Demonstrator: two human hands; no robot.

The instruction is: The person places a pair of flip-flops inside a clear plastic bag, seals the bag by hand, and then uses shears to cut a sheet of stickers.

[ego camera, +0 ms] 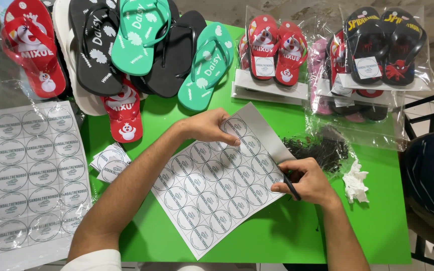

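A white sheet of round printed labels [212,190] lies tilted on the green table [287,231]. My left hand [208,125] pinches the sheet's far edge near its top corner. My right hand [305,181] rests at the sheet's right edge and grips black scissors [291,186], of which only a dark blade or handle shows between the fingers.
A second label sheet [23,170] lies at the left, with cut label squares [109,161] beside it. Loose flip-flops [141,45] fill the far left. Bagged flip-flop pairs [275,50] stand far right. Black plastic ties [320,148] and crumpled tissue [355,180] lie right. A person in dark stripes [433,180] sits at the right edge.
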